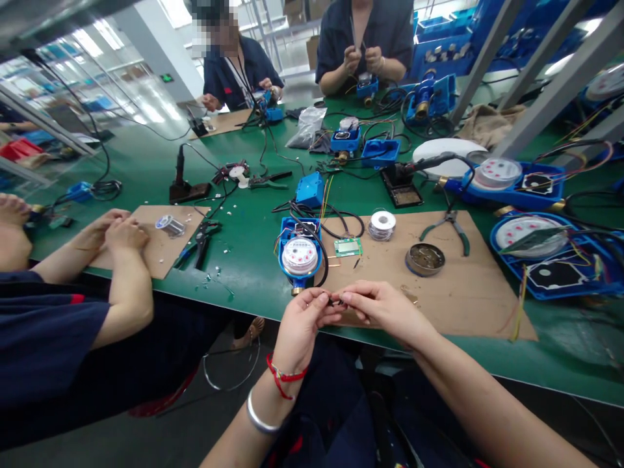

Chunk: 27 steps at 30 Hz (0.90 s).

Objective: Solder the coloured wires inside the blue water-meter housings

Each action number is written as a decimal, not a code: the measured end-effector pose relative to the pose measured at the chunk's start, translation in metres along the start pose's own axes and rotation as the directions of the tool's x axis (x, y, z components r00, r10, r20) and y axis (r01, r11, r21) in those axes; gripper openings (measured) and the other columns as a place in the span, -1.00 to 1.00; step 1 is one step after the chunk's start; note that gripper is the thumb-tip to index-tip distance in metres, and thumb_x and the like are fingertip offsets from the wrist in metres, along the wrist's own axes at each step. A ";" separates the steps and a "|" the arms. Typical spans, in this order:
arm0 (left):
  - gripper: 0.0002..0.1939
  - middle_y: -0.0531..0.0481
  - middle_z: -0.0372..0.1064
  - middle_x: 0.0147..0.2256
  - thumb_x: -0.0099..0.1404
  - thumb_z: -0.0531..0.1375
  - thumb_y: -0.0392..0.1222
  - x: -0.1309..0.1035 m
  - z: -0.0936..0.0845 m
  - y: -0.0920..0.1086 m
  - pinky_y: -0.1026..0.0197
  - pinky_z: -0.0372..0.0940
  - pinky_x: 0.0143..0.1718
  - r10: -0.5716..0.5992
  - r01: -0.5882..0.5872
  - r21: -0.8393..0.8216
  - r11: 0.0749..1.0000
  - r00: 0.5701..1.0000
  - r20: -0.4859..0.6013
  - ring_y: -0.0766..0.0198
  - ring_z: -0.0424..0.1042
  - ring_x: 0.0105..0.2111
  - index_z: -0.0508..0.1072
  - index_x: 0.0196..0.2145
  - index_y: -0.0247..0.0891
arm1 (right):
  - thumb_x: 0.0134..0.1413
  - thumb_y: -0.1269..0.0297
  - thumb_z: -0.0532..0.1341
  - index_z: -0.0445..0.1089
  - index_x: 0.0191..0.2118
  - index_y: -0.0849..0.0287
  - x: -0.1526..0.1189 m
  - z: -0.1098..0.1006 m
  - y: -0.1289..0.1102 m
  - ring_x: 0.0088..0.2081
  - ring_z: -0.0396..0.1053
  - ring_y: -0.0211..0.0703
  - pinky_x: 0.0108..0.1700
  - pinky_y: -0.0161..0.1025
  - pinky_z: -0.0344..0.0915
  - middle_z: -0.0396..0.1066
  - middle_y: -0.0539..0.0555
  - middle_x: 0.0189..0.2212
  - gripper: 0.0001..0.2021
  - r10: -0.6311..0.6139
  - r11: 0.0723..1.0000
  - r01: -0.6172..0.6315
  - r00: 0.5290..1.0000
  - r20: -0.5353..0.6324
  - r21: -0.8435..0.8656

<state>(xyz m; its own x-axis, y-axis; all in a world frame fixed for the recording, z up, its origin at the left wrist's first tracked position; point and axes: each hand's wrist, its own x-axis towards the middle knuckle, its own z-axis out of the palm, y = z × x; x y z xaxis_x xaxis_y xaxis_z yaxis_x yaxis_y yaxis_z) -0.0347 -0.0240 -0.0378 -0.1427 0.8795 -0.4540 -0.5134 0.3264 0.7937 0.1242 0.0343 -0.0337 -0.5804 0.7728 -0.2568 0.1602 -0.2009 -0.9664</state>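
Note:
My left hand (310, 316) and my right hand (373, 302) meet over the front edge of a brown board (468, 286). Both are closed in a pinch on small black pieces (336, 301) between the fingertips, too small to name. Just beyond them stands a blue water meter (299, 255) with a white dial. Right of the meter lie a green circuit board (348, 247) and a spool of wire (381, 224). Farther right are a round tin (425, 259) and green-handled pliers (451, 231).
Larger blue meters (531, 237) fill the right side near grey shelf posts. A soldering iron in its stand (402, 182) is behind the board. At left, a co-worker's hands (119, 231) rest over another board. Two people sit across the green table (234, 250).

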 end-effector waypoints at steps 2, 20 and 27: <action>-0.78 -0.08 0.52 -0.35 0.11 0.37 -0.21 -0.001 0.001 0.002 0.29 0.43 -0.34 0.003 -0.003 0.009 1.000 1.000 0.021 0.25 0.55 -0.36 0.46 -0.32 -0.36 | 0.19 0.20 0.18 0.55 -0.25 0.21 0.001 0.001 -0.003 -0.46 0.30 -0.28 -0.40 -0.31 0.20 0.41 0.05 -0.42 -0.76 -0.101 0.984 0.099 0.995 -0.007 -0.151; -0.72 -0.05 0.48 -0.45 0.04 0.42 -0.23 -0.009 -0.029 0.008 0.39 0.38 -0.41 -0.005 0.013 -0.091 0.996 0.997 0.083 0.39 0.47 -0.49 0.48 -0.34 -0.43 | 0.14 0.45 0.14 0.34 -0.29 0.19 0.018 0.037 -0.018 -0.38 0.31 -0.25 -0.33 -0.29 0.22 0.34 0.00 -0.39 -0.94 -0.256 0.878 0.266 0.963 0.078 -0.398; -0.71 0.04 0.45 -0.46 -0.01 0.45 -0.24 -0.010 -0.038 0.009 0.42 0.33 -0.47 0.079 -0.076 -0.307 0.949 0.997 0.000 0.45 0.40 -0.52 0.49 -0.34 -0.36 | 0.08 0.44 0.22 0.33 -0.26 0.18 0.032 0.054 -0.027 -0.43 0.26 -0.27 -0.39 -0.30 0.18 0.30 -0.04 -0.43 -0.91 -0.267 0.883 0.258 0.963 0.032 -0.391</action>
<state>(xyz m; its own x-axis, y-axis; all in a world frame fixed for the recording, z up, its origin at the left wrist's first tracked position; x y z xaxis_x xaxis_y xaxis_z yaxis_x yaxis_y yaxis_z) -0.0700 -0.0427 -0.0415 -0.1834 0.9024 -0.3898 -0.7363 0.1366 0.6627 0.0583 0.0320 -0.0163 -0.6275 0.7785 0.0101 0.3044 0.2572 -0.9171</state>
